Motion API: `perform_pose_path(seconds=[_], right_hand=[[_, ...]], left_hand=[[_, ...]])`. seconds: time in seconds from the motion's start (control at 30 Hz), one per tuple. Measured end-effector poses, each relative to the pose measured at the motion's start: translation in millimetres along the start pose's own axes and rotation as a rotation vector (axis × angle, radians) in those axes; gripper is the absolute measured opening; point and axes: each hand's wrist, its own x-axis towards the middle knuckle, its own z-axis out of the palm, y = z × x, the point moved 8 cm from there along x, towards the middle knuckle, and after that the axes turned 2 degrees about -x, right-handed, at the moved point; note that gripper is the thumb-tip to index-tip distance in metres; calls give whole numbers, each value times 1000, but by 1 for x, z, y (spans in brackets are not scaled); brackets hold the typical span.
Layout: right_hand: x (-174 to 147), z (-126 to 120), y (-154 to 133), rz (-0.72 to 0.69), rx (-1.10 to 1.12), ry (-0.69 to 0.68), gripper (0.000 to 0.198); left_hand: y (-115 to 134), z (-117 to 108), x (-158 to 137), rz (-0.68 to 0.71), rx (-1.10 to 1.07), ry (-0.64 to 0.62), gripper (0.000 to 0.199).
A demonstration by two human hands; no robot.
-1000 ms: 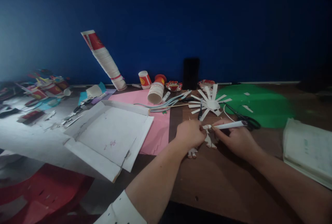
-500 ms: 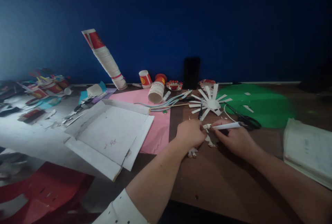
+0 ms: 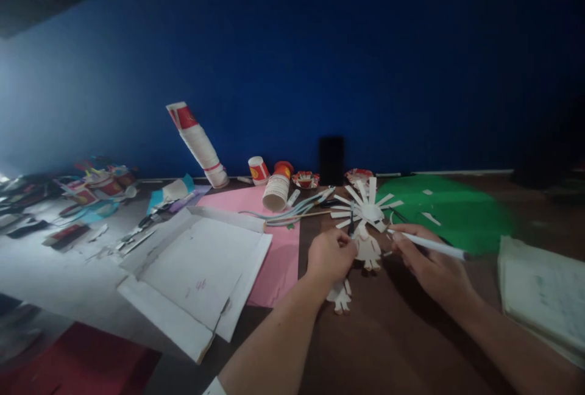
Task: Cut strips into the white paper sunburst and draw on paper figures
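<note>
A white paper cut-out (image 3: 368,250) with a scalloped, brown-tinged lower edge is pinched at its left side by my left hand (image 3: 331,256), whose fingers are closed. My right hand (image 3: 432,267) grips a white pen (image 3: 429,244) that slants across the fingers. Its tip end points left, a little apart from the cut-out. Below my left hand lies a second paper cut-out (image 3: 340,297), partly covered by the hand. Just beyond the first cut-out sits a cut-open paper cup (image 3: 371,212) with its strips spread like rays.
Left of my hands lies an open white box lid (image 3: 201,261) on pink paper (image 3: 278,267). Stacked paper cups (image 3: 201,148) lean at the wall. Blue-grey strips (image 3: 297,211) lie before a dark phone-like slab (image 3: 331,160). Green paper (image 3: 448,200) and a notebook (image 3: 543,291) are at right.
My right hand and the pen have drawn back to the right from the cut-out, so more of it shows. The view has tilted upward, so the table appears lower.
</note>
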Motion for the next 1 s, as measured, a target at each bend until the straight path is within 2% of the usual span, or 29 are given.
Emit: perform_pose_path(seconds=[0.1,0.23,0.33,0.53,0.73,0.87,1.0], right_hand=[[0,2,6,75,93,-11,34],[-2,11,6,150,174,-46,44],[-2,14,3,158,213,-66,47],[1,17,5,156,285,-100,41],[0,26,7,224,413,-136,44],[-1,24,6,255,450,-100,44],[-2,24,7,249,492,-97,44]], left_hand=[[1,-7,3,68,-186,112,16],[2,-10,6,147,-267,185,12],[3,-9,7,170,-301,174,11],[10,-6,4,230,-309,142,13],[0,0,11,171,-426,92,18],[-8,7,17,139,-504,53,24],[-10,17,19,92,-586,-32,27]])
